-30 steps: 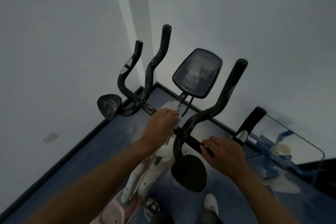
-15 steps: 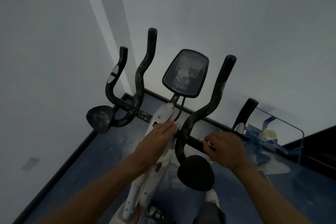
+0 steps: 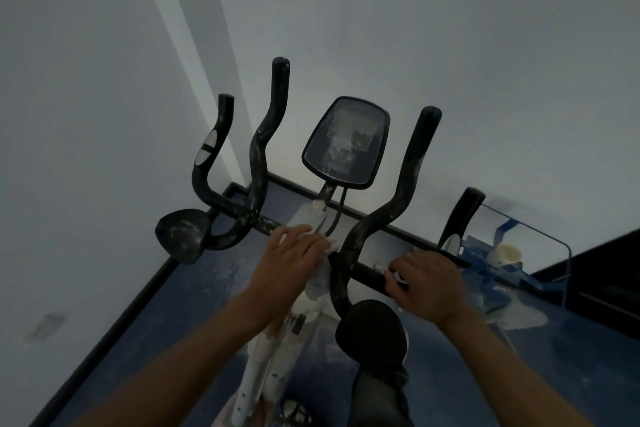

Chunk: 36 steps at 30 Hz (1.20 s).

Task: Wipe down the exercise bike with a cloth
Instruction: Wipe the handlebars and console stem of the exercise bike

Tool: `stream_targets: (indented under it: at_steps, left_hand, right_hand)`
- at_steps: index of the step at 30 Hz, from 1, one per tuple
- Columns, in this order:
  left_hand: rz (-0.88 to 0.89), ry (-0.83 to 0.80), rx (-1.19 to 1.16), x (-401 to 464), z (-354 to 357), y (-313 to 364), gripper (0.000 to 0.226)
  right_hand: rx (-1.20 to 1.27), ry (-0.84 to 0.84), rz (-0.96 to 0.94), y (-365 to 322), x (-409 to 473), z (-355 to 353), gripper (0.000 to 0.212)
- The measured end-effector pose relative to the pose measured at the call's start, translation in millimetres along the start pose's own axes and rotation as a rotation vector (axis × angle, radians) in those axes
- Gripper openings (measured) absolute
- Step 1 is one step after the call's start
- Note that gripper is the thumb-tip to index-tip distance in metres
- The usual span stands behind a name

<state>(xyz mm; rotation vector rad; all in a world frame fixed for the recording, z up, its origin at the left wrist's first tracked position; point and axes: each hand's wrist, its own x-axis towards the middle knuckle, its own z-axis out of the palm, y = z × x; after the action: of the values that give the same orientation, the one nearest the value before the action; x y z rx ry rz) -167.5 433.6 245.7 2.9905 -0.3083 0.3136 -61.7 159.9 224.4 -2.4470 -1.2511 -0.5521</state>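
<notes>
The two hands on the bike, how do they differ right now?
The left hand lies fairly flat, pressing a white cloth against the bike's centre post, while the right hand curls round the black crossbar. The left hand has cloth showing under it; the right hand appears to hold only the bar. The left hand sits by the inner handlebar, the right further out. Both are bare and touch the bike.
</notes>
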Motion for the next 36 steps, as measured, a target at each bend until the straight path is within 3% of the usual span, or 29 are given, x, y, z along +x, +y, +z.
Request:
stream_targets:
  at_steps: [3,5,11,16,24,27,32,36]
  left_hand:
    - [0.054,0.032,-0.073,21.1,4.7,14.7,0.031]
    - [0.07,0.018,-0.121,22.4,6.7,11.3,0.025]
    - [0.178,-0.179,0.016,2.4,-1.4,-9.4,0.076]
    - [0.195,-0.158,-0.049,19.5,2.4,-13.2,0.078]
    - [0.167,-0.362,0.109,67.6,-9.8,4.1,0.019]
    - [0.174,-0.262,0.068,51.2,-3.4,-2.3,0.026]
    - [0.227,-0.136,-0.055,19.6,5.0,-19.4,0.068]
    - [0.197,-0.045,-0.135,12.8,-7.1,-11.9,0.064]
  right_hand:
    - [-0.004,0.002,-0.016,1.2,0.4,-1.6,0.03]
    - [-0.016,-0.006,-0.022,0.7,0.7,-2.0,0.032]
    - [0.008,0.034,-0.04,4.9,-1.1,2.8,0.044]
    - [-0.004,0.02,-0.049,6.2,-2.8,5.0,0.036]
    - [0.001,0.021,-0.058,3.6,-1.0,1.8,0.047]
    - [-0.005,0.014,-0.051,2.6,-0.7,1.1,0.048]
    - [-0.005,0.012,-0.046,3.6,-1.9,2.5,0.046]
    - [-0.006,0.023,-0.053,3.7,-0.6,0.8,0.048]
